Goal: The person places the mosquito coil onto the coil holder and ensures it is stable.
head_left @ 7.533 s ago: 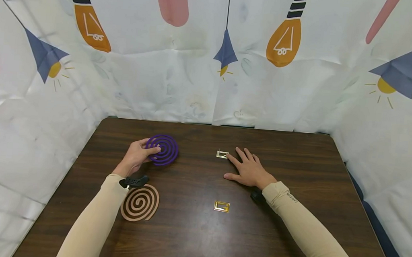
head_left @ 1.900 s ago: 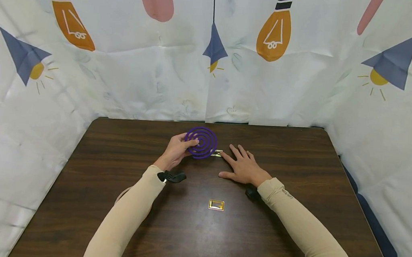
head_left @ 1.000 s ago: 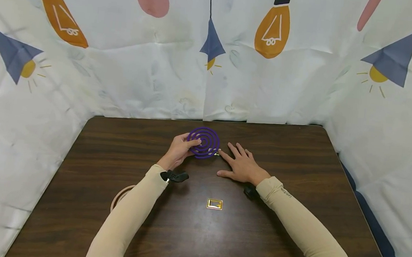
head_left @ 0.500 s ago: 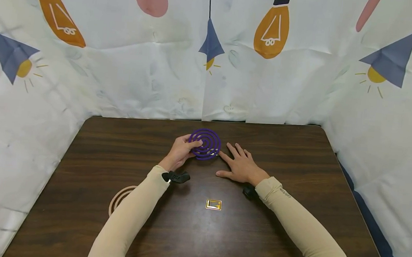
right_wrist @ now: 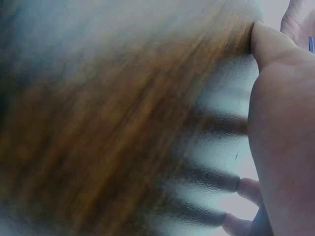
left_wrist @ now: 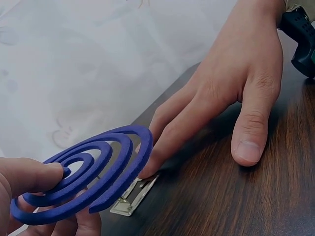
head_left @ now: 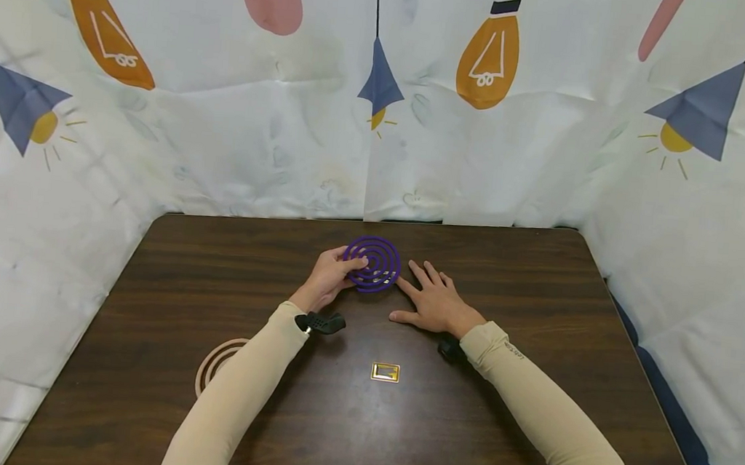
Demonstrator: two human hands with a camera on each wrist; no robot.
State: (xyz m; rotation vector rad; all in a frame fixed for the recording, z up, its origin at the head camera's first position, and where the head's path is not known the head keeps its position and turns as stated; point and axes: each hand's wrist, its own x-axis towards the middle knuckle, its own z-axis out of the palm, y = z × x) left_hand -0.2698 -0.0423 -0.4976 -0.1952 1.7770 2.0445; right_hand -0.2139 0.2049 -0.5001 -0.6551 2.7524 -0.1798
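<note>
My left hand pinches a purple spiral mosquito coil between thumb and fingers. In the left wrist view the coil is held tilted above the tabletop, its outer end free. Beyond and below it lies a small silver metal coil stand, partly covered by the coil. My right hand rests on the table with fingers spread and straight, its index fingertip on or against the stand's far end. In the right wrist view, the right palm and thumb show, but the stand does not.
A gold metal stand lies nearer me on the dark wooden table. A tan spiral coil lies on the left, half hidden under my left forearm. A white printed curtain surrounds the table's back and sides.
My left hand has carried the purple coil rightward from the table's left part to over the silver stand. My right hand has kept its place. Over the last second there is only slight movement.
</note>
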